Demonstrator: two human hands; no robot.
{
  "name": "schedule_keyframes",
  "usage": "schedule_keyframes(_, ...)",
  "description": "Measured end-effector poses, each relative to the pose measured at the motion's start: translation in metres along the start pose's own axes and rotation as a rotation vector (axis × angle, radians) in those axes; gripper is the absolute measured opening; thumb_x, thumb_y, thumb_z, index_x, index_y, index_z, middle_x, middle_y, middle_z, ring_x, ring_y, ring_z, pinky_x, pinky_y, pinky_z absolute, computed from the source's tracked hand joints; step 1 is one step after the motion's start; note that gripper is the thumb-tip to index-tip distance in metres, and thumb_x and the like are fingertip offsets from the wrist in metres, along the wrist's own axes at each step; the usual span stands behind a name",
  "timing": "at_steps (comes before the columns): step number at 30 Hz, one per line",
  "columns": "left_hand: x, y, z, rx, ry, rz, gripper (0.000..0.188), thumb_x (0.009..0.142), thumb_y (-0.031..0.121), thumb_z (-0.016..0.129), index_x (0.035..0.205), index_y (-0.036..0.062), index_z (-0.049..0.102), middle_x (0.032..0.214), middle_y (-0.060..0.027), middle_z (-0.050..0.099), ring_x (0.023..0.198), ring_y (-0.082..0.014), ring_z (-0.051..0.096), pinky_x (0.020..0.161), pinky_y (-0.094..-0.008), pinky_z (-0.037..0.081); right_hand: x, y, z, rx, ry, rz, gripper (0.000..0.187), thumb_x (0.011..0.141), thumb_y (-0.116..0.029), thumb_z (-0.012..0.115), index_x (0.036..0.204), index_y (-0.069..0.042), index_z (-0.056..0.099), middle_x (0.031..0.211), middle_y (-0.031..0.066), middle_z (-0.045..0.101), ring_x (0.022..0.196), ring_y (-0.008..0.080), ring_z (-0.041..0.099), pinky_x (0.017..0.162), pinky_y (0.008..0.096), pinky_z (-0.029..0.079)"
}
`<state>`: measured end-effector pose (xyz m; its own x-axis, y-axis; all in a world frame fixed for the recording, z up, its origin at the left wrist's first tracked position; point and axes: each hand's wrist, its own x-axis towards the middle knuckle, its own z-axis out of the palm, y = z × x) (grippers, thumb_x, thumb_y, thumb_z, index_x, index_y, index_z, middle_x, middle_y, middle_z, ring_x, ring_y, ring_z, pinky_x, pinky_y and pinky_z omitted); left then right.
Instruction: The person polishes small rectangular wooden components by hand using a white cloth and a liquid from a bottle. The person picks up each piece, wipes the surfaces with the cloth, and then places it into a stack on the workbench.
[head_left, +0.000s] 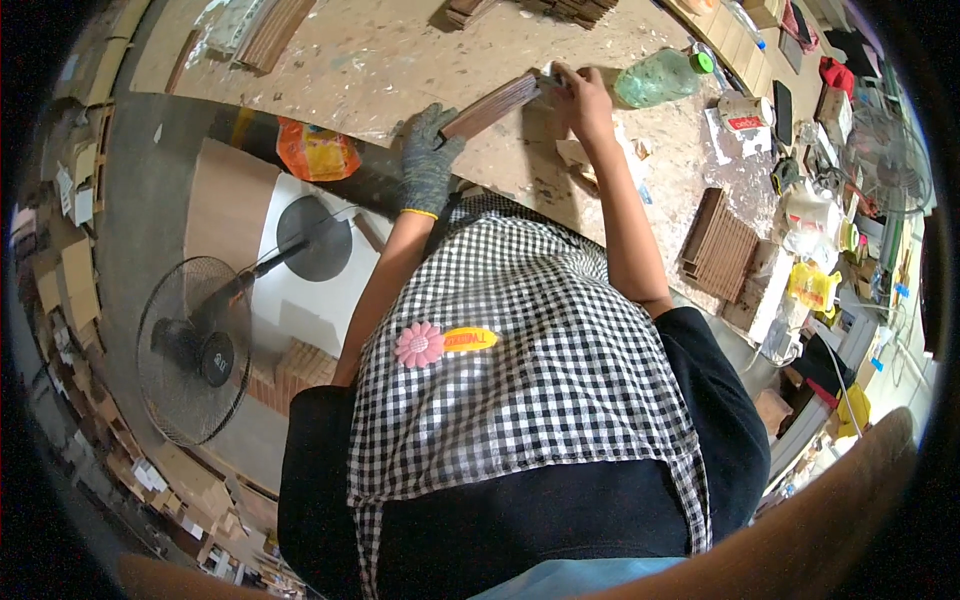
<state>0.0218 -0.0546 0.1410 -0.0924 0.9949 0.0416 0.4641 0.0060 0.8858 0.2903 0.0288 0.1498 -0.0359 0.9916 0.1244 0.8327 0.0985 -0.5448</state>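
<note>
My left hand [428, 150], in a dark grey knit glove with a yellow cuff edge, is closed on the near end of a brown wooden strip [492, 108]. The strip slants up and to the right over the worktable, and its face looks grooved. At its far end, my bare right hand [585, 100] is closed, its fingers pinched together. A small whitish thing [547, 70] shows by those fingertips; its kind cannot be made out. Just right of that hand, a greenish clear plastic bottle [657, 80] with a green cap lies on its side.
Brown strips are stacked at the right [718, 245], and more lie at the table's far edge [580, 10] and far left [275, 32]. The stained worktable [370, 60] carries a white cup-like container [745, 112]. A standing fan [195, 350] and an orange bag [315, 150] are at the left.
</note>
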Motion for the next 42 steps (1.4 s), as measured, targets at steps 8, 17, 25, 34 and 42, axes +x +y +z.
schedule_keyframes(8,0.002,0.003,0.003,-0.266,0.003,-0.207,0.068,0.081,-0.010,0.065,0.143,-0.0003,0.038,0.129,-0.0180,0.059,0.114,-0.0237,0.060,0.098,-0.0351,0.050,-0.043,-0.101,0.013,0.061,-0.322,-0.603,0.066,0.080,0.006,0.058,0.140,-0.020,0.056,0.112,0.0168,0.056,0.105,0.0337,0.060,0.087,0.0398,0.054)
schedule_keyframes(17,0.004,0.002,0.003,-0.151,-0.024,-0.089,0.064,0.084,-0.001,0.070,0.141,-0.0035,0.041,0.118,-0.0146,0.068,0.106,-0.0195,0.063,0.094,-0.0305,0.051,-0.038,-0.086,0.008,0.092,-0.170,-0.348,0.054,0.084,0.002,0.056,0.134,-0.018,0.061,0.111,0.0165,0.058,0.099,0.0337,0.063,0.084,0.0421,0.054)
schedule_keyframes(25,0.001,0.011,0.009,-0.435,-0.008,-0.231,0.067,0.081,-0.008,0.069,0.142,-0.0037,0.042,0.121,-0.0178,0.064,0.110,-0.0207,0.062,0.092,-0.0303,0.052,-0.030,-0.047,0.004,0.157,-0.049,0.073,0.059,0.080,0.008,0.060,0.135,-0.013,0.060,0.115,0.0200,0.056,0.102,0.0345,0.061,0.091,0.0384,0.052)
schedule_keyframes(34,0.003,0.016,0.005,-0.150,-0.005,-0.171,0.039,0.082,0.000,0.072,0.121,-0.0024,0.066,0.111,-0.0150,0.071,0.099,-0.0208,0.067,0.089,-0.0321,0.053,-0.018,0.000,0.009,0.118,0.021,0.015,0.038,0.090,-0.015,0.068,0.128,-0.019,0.068,0.107,0.0172,0.063,0.089,0.0320,0.064,0.079,0.0392,0.052)
schedule_keyframes(42,0.003,0.012,0.016,-0.184,-0.040,-0.180,0.040,0.084,0.003,0.072,0.123,-0.0017,0.065,0.115,-0.0144,0.070,0.105,-0.0200,0.066,0.092,-0.0320,0.051,-0.012,0.014,-0.002,0.189,0.010,-0.017,0.041,0.090,-0.011,0.067,0.130,-0.020,0.067,0.112,0.0165,0.061,0.088,0.0319,0.065,0.080,0.0402,0.053)
